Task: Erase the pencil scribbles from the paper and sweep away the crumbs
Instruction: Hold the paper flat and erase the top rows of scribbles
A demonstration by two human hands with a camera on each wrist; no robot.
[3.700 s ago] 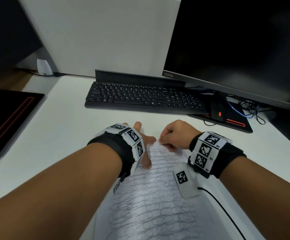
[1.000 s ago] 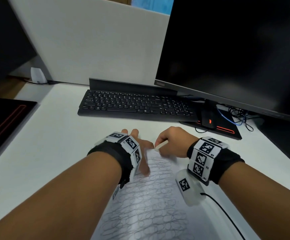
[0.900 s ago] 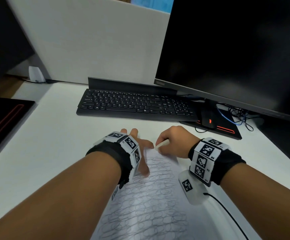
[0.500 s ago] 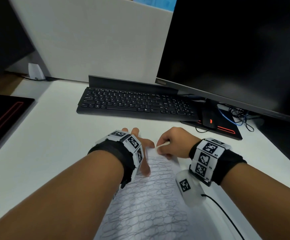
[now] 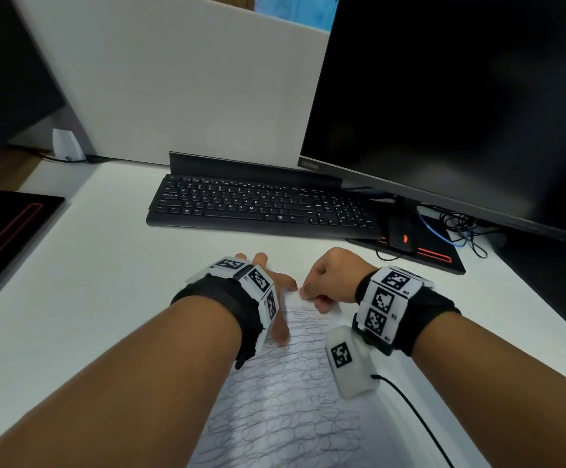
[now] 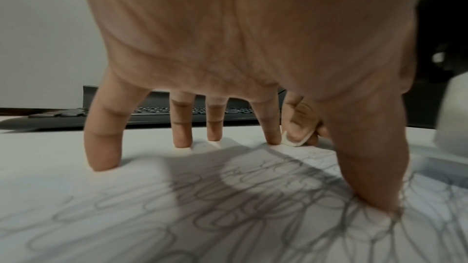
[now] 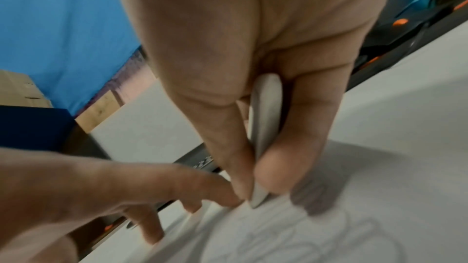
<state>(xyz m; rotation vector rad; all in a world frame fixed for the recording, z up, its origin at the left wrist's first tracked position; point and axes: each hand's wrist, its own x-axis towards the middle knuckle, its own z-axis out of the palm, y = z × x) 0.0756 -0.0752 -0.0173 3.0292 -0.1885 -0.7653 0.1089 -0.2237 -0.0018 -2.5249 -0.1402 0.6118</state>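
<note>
While the left hand (image 5: 276, 292) lies with its fingers (image 6: 103, 147) straight and spread, pressing down on the paper (image 5: 295, 400), the right hand (image 5: 330, 278) pinches a flat white eraser (image 7: 266, 127) between thumb and finger. The tip of the eraser touches the far end of the paper, right next to the left pointing finger. The paper sits on the white desk (image 5: 89, 298), in front of the keyboard (image 5: 258, 206), and gray scribbles (image 5: 285, 417) cover nearly all of it. So I think the rubbing has only just begun.

What could go wrong? The paper is thin and held only at its far end. If the eraser pushes too hard, or pushes toward the loose end, I think the sheet could crease, bunch up or tear. The eraser looks thin, so it might bend or slip out of the pinch if the hand presses sideways. It is also so close to the left finger that it could bump it. If the left hand lifts, the paper may slide along with the eraser.

Some things are hard to see. From the head view the eraser is almost hidden under the right hand. I cannot spot any crumbs; the views are too blurry for that. The near end of the paper is cut off, and the arms cover some of it.
</note>
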